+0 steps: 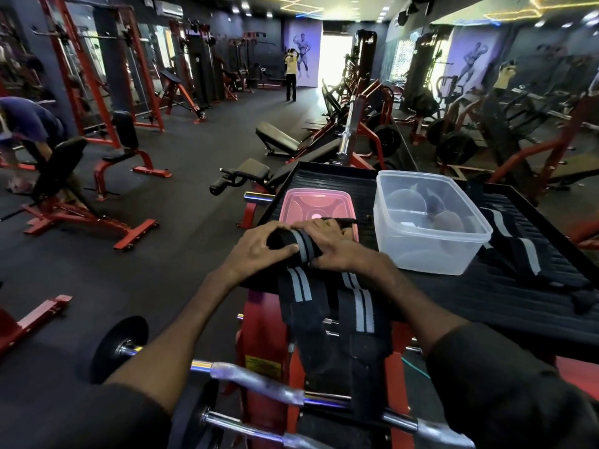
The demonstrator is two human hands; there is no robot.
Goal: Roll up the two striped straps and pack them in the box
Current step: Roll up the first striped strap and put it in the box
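Both hands pressed on one roll: the left hand (259, 251) and the right hand (330, 244) each had its grip clamped on the partly rolled strap (299, 249), fingers curled over the top and thumbs tucked at the near side. The roll lay crosswise on the counter (505, 286), its long axis running left to right between the two hands, while the unrolled tail (299, 296) of the same strap trailed straight back toward the person and hung over the counter's near edge (so further rolling would likely have to come toward the body, along that tail). The second striped strap (515, 244) lay flat to the right, beyond the clear box (431, 251), nearer the right hand. The pink lid (319, 202) sat just behind the roll.
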